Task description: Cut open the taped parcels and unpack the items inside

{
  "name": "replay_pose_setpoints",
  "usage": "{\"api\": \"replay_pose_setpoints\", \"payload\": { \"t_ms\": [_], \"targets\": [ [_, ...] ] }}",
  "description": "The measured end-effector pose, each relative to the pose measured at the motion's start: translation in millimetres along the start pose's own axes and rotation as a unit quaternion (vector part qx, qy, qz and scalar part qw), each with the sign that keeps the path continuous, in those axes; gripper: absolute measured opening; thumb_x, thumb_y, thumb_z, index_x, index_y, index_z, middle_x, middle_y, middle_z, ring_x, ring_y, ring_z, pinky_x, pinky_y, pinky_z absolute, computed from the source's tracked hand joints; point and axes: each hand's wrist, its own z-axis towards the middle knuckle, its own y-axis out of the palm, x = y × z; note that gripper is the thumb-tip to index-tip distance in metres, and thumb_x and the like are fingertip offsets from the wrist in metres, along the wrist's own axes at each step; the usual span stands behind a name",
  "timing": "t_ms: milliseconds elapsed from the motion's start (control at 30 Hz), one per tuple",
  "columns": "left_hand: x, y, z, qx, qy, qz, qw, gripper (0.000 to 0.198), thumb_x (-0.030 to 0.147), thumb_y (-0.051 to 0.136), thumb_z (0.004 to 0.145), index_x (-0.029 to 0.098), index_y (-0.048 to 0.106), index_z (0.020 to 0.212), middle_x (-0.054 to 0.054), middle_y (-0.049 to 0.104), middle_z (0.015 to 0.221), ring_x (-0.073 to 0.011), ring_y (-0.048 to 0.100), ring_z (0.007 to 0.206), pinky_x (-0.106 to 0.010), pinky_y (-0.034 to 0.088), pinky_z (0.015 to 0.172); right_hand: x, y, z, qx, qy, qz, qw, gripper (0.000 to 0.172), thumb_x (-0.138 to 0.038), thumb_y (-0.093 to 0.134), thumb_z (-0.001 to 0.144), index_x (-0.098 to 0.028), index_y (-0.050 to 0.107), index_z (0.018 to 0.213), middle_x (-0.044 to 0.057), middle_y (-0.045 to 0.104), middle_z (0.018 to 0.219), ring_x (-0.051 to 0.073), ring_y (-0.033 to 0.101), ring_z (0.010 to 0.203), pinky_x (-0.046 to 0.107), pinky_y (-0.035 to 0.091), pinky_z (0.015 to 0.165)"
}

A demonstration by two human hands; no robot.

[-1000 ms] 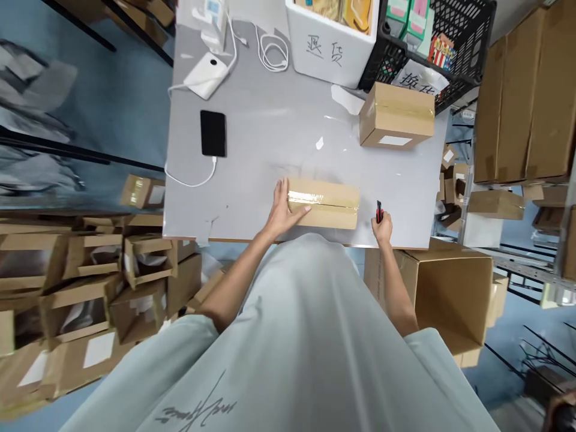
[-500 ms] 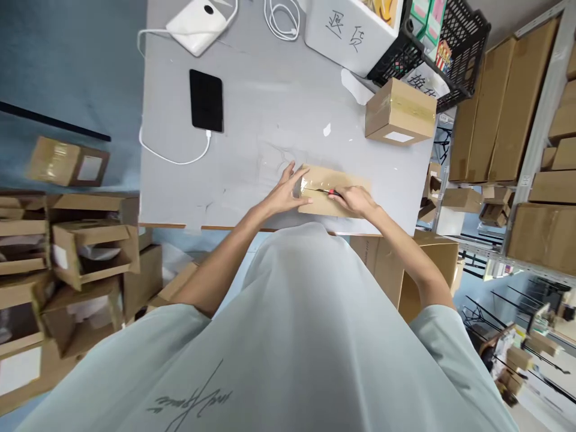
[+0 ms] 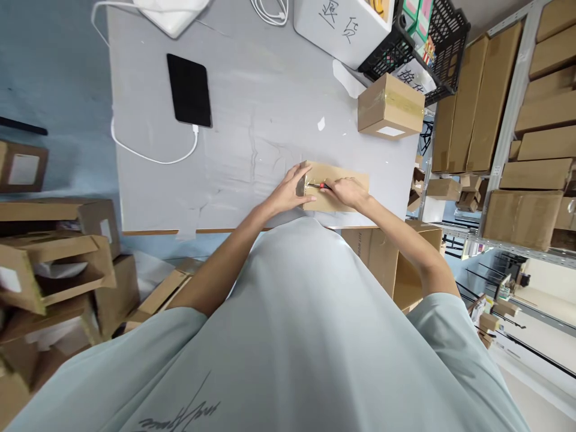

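Observation:
A long brown cardboard box with clear tape lies near the table's front edge. My left hand braces its left end, the thumb at the near corner and the fingers at the far corner. My right hand is closed around a box cutter with red and black on it, above the box top. The cutter's blade points left along the tape, close to the left end. I cannot tell how deep the tip sits.
On the grey table are a black tablet with a white cable, a white device, and a taped carton. A white bin and black crate stand behind. Open cartons are stacked at left; shelves flank the right.
My right hand has brought the cutter leftward along the box, nearer its left end. My left hand keeps its place there. The view has shifted, so the tablet and carton appear further left.

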Motion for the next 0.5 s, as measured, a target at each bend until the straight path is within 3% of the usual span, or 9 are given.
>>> {"api": "replay_pose_setpoints", "payload": {
  "t_ms": [367, 500],
  "targets": [
    [-4, -1.3, 1, 0.0, -0.008, 0.009, 1.0, 0.119, 0.07, 0.091, 0.088, 0.03, 0.034, 0.184, -0.018, 0.024, 0.192, -0.043, 0.019, 0.181, -0.063, 0.025, 0.145, -12, -26, -8, -0.008, -0.02, -0.026, 0.999, 0.056, -0.048, 0.036, 0.126, -0.008, 0.067, 0.15, 0.028, 0.084, 0.123, 0.039, 0.081, 0.12, 0.042, 0.055, 0.091],
    [-8, -0.8, -1, 0.005, -0.01, 0.012, 1.0, 0.119, 0.073, 0.09, 0.088, 0.033, 0.033, 0.184, -0.018, 0.027, 0.191, -0.0444, 0.021, 0.18, -0.065, 0.03, 0.143, -24, -30, -6, 0.015, -0.027, -0.036, 0.999, 0.043, -0.028, 0.039, 0.123, -0.004, 0.071, 0.141, 0.029, 0.084, 0.123, 0.038, 0.081, 0.119, 0.044, 0.06, 0.095]
  ]
}}
